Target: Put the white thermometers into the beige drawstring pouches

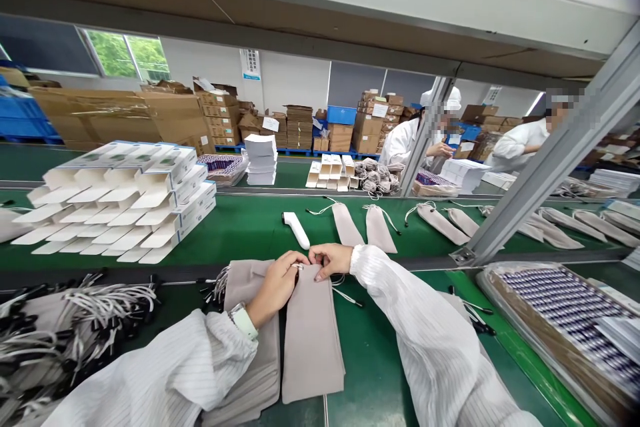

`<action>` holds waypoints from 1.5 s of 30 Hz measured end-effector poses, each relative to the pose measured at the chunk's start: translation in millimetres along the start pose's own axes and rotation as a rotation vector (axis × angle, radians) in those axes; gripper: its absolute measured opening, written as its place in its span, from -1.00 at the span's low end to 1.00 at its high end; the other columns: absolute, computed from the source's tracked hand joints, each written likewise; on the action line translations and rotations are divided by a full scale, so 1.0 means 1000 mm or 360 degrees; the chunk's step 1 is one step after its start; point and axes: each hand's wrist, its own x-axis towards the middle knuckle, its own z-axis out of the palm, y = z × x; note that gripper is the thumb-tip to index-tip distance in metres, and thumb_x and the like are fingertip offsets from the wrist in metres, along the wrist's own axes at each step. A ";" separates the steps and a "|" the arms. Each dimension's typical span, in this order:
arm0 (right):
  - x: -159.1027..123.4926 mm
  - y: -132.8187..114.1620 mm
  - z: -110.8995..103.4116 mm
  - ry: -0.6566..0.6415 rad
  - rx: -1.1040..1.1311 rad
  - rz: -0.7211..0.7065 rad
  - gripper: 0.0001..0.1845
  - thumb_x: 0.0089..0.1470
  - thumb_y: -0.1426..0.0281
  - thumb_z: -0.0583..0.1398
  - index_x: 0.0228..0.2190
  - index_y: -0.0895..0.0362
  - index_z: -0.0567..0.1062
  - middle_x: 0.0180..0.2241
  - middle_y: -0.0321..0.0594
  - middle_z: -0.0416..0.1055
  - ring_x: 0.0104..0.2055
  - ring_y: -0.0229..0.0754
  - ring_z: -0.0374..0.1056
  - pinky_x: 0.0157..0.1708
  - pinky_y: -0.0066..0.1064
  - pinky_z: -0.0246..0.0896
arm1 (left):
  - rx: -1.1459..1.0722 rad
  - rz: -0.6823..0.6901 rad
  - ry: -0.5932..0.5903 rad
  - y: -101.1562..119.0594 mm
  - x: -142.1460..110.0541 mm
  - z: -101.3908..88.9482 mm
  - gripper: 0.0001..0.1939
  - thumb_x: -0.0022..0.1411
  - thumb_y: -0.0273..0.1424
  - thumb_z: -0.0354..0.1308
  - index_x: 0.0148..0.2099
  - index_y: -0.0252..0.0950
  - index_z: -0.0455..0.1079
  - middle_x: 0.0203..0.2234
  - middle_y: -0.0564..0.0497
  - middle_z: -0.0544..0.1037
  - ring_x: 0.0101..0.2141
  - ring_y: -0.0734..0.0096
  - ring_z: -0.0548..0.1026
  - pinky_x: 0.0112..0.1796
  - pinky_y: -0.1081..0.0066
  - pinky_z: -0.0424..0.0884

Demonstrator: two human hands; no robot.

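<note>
A beige drawstring pouch lies flat on the green bench with its mouth at the far end. My left hand pinches the left side of that mouth, and a bit of pale cord shows by its fingers. At the right corner of the mouth, my right hand has its thumb and fingers closed on the cloth. The pouch's cord trails out to the right, with a black end. Under my left wrist is a stack of similar pouches.
Tangled pouches with cords heap at the left. A white handheld thermometer-like device and more pouches lie on the green belt. Open white boxes are stacked behind. A tray of small striped items stands right, near a slanted metal post.
</note>
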 end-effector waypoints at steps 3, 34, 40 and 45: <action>0.003 0.004 0.002 0.0095 -0.0040 -0.0063 -0.66 -0.38 0.32 0.29 -0.58 0.18 0.23 -0.63 -0.49 0.14 -0.63 -0.47 0.03 -0.62 -0.61 -0.06 | -0.0027 -0.0026 -0.0117 0.003 -0.002 -0.001 -0.72 0.03 -0.56 -0.28 -0.32 -0.29 0.22 -0.49 0.08 0.31 -0.46 0.45 0.29 -0.43 0.48 0.22; -0.033 -0.069 -0.020 0.0767 0.1487 -0.0587 -0.23 -0.20 0.37 0.23 0.02 -0.05 -0.01 -0.29 -0.25 0.34 -0.20 -0.16 0.32 -0.24 -0.24 0.26 | 0.0035 0.0373 -0.0368 0.022 -0.013 0.005 -0.73 0.24 -0.36 -0.25 -0.33 -0.27 0.25 -0.36 0.01 0.22 -0.28 0.42 0.24 -0.19 0.45 0.18; -0.032 -0.087 -0.005 0.0716 0.1413 -0.0650 -0.17 -0.21 0.40 0.24 0.03 -0.12 -0.07 -0.38 -0.33 0.31 -0.35 -0.19 0.35 -0.35 -0.21 0.30 | 0.0169 0.0317 -0.0426 0.021 -0.017 0.006 -0.75 0.24 -0.34 -0.22 -0.25 -0.22 0.28 -0.31 0.01 0.20 -0.31 0.42 0.24 -0.24 0.47 0.20; -0.033 -0.069 -0.019 0.0833 0.1440 -0.0572 -0.20 -0.20 0.43 0.23 -0.02 -0.20 -0.08 -0.38 -0.39 0.26 -0.39 -0.25 0.35 -0.37 -0.26 0.31 | 0.0068 0.0358 -0.0349 0.023 -0.012 0.000 -0.76 0.25 -0.37 -0.25 -0.27 -0.25 0.24 -0.37 0.03 0.16 -0.34 0.45 0.23 -0.25 0.47 0.20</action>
